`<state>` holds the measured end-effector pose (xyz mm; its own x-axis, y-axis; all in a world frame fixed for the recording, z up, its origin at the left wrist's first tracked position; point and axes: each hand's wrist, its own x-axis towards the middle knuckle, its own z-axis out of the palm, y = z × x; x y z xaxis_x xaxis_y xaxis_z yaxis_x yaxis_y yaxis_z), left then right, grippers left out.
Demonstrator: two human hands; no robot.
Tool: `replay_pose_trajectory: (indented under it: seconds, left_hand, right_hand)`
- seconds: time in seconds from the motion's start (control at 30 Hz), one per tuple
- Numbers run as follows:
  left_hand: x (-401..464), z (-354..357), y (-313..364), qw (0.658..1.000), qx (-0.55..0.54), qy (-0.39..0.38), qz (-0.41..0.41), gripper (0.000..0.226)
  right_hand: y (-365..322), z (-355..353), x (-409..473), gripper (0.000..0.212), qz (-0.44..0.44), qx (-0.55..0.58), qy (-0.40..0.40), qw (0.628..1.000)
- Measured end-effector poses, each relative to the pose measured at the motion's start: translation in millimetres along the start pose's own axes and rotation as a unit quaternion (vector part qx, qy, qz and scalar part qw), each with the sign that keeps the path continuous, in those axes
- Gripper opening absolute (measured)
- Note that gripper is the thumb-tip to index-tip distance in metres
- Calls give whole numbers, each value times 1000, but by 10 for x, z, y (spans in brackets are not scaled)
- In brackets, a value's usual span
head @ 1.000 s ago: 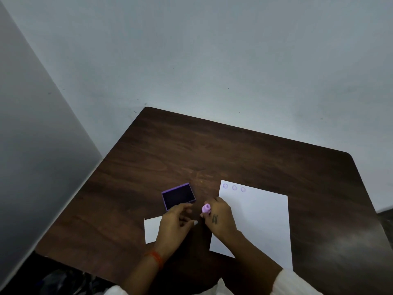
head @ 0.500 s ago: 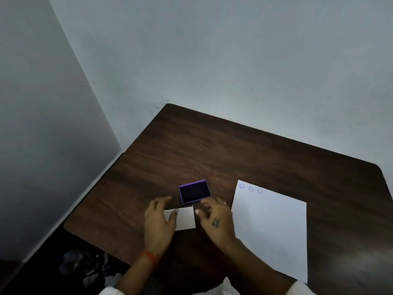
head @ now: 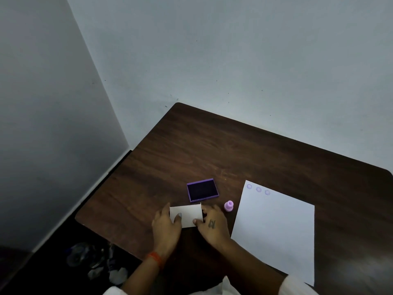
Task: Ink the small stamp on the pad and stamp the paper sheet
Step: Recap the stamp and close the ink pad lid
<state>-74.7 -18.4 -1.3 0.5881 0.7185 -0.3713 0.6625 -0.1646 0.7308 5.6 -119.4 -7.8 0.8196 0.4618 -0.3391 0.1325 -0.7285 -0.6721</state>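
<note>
The small lilac stamp [head: 228, 206] stands upright on the dark wooden table [head: 212, 150], free of both hands, between the ink pad and the sheet. The open purple ink pad [head: 202, 190] lies just behind my hands. The white paper sheet [head: 276, 226] lies at the right with three round purple prints along its top edge. My left hand [head: 167, 227] and my right hand [head: 212, 224] grip a small white card [head: 187, 215] by its left and right edges, just in front of the pad.
A wall runs close behind the table and another along its left side. On the floor at lower left lies some clutter [head: 95, 260]. The table's near-left corner [head: 78, 218] is close to my left hand.
My right hand has set the stamp down on the table beside the sheet. Both hands have closed on the white card and drawn it in front of the pad.
</note>
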Motion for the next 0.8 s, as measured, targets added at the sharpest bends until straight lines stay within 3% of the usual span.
replay_pose_trajectory:
  seconds: [0.17,0.43,0.8]
  left_hand:
    - [0,-5,200,999,-17,35,15,50]
    - [213,101,591,998,-34,31,49,46]
    - [319,331,633,1000,-12,21,6,46]
  right_hand:
    - [-43,-86,13,41,-1,60,64,996]
    - [-123,-462,290,37,-7,51,125,991]
    - [-59,-491,511,37,14,-1,95,995]
